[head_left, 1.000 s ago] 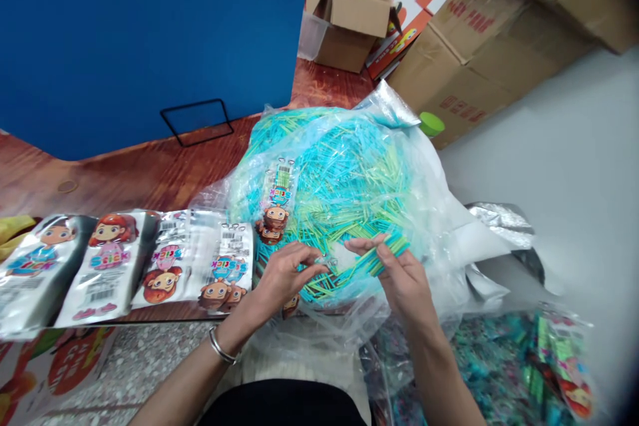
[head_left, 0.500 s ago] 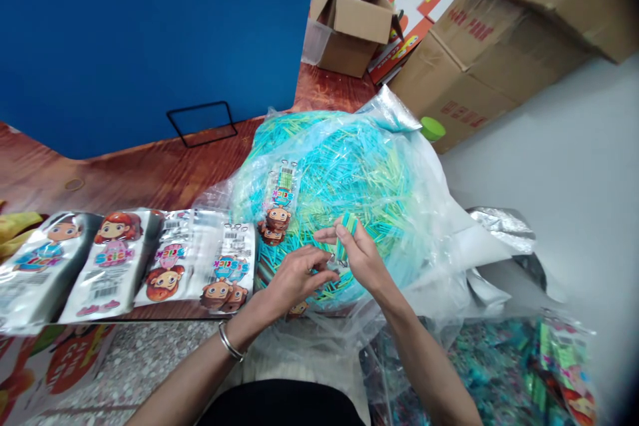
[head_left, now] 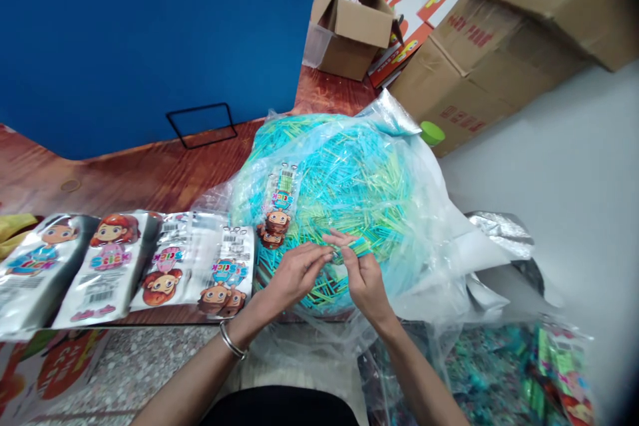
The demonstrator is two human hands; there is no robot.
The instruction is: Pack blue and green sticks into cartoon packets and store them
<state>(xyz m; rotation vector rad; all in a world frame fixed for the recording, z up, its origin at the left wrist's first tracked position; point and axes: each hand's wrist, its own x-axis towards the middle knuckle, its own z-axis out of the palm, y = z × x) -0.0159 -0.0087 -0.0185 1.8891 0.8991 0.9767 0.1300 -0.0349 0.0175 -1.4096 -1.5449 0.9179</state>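
My right hand [head_left: 365, 278] is closed around a small bundle of green and blue sticks [head_left: 360, 246], their ends jutting out past the thumb. Close beside it, my left hand [head_left: 302, 271] has thumb and fingertips pinched together near the bundle's other end; what sits in that pinch is too small to make out. Both hands are over a big clear plastic bag [head_left: 434, 233] heaped with loose blue and green sticks [head_left: 344, 160]. On the heap, left of the hands, lie printed packets [head_left: 279, 206] with cartoon heads, the top one showing green sticks inside.
Stacks of flat printed pouches [head_left: 107, 269] line the table's front left. An open carton [head_left: 352, 30] stands at the back, near stacked brown boxes [head_left: 479, 66]. A black wire frame [head_left: 202, 125] rests by the blue panel [head_left: 150, 33]. Below right is a bag of filled packets [head_left: 484, 373].
The bundle in my right hand has tipped from nearly upright to slanting right, and the hand has lowered slightly. My left hand's fingers have come together, closer to the right hand.
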